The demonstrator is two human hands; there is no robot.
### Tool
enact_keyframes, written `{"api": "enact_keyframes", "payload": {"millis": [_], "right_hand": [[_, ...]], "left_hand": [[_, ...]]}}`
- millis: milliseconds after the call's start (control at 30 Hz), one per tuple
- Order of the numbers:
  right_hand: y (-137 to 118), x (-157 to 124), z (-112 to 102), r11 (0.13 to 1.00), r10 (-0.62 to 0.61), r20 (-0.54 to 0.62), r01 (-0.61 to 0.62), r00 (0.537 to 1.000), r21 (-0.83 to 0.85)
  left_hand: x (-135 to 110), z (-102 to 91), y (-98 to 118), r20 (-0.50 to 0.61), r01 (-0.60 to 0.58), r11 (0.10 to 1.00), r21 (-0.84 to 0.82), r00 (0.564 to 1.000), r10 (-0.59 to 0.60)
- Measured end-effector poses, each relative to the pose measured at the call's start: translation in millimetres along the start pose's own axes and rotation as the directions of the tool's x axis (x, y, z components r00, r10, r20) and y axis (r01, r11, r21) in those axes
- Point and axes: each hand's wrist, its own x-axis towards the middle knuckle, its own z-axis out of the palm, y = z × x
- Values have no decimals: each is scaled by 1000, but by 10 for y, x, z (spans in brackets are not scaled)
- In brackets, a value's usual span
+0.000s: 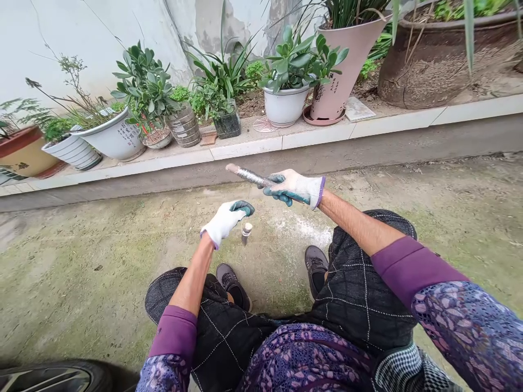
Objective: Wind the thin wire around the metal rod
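Both hands wear white work gloves with green palms. My right hand (293, 188) is closed round a long silver-grey ridged rod (249, 175) that points up and to the left over the ground. My left hand (226, 220) is lower, its fingers pinched together above a small metal bolt-like piece (246, 233) that stands or hangs just to its right; a thin line seems to run from the rod down to that piece. I cannot tell whether the left fingers grip the piece or the line. My knees and dark shoes (232, 284) are below.
Concrete ground with a white powdery patch (304, 226) lies ahead. A raised tiled ledge (253, 147) carries several potted plants, among them a white pot (285, 105) and a tall pink pot (341, 65). A dark tyre edge (53, 375) shows at the bottom left.
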Motion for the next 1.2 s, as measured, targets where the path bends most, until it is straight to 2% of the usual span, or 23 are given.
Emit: {"api": "enact_keyframes", "payload": {"millis": [33,100,200,267,367,567,667,867,967,1033,1133,1200], "right_hand": [[6,1,18,1000,10,3,-10,1000,-28],[-2,-11,52,998,23,2,-23,1000,-61],[-63,-52,78,998,19,-33,-20,999,-53],[-101,-72,76,999,22,-64,-25,998,-40],[-96,-62,44,1000,16,-91,-16,996,6],[46,20,-92,964,-75,-130,105,989,243],[64,41,-155,948,-64,-177,116,982,296],[-25,57,-231,906,-52,-198,130,979,403],[-77,39,-232,912,-51,-130,99,990,398],[-96,8,-214,936,-69,-36,77,997,344],[-95,-50,-178,981,-53,182,17,982,193],[-74,-71,-159,996,8,334,-36,942,80]], "left_hand": [[25,18,-20,-58,4,998,64,998,-1],[53,54,-39,-102,-1,999,37,995,5],[28,81,6,-52,-2,988,-153,999,-6],[-7,80,60,-47,13,979,-205,999,-24],[-34,66,110,-25,24,978,-206,999,-30],[21,42,71,-43,15,985,-173,999,-23],[53,58,63,-38,24,987,-161,999,-30],[92,40,170,-32,67,993,-102,997,-71],[151,-24,189,-148,92,996,-9,985,-92],[224,-71,153,-225,121,991,49,968,-107],[375,-125,47,-267,187,978,90,951,-157],[483,-150,-14,-289,191,981,22,941,-177]]}}
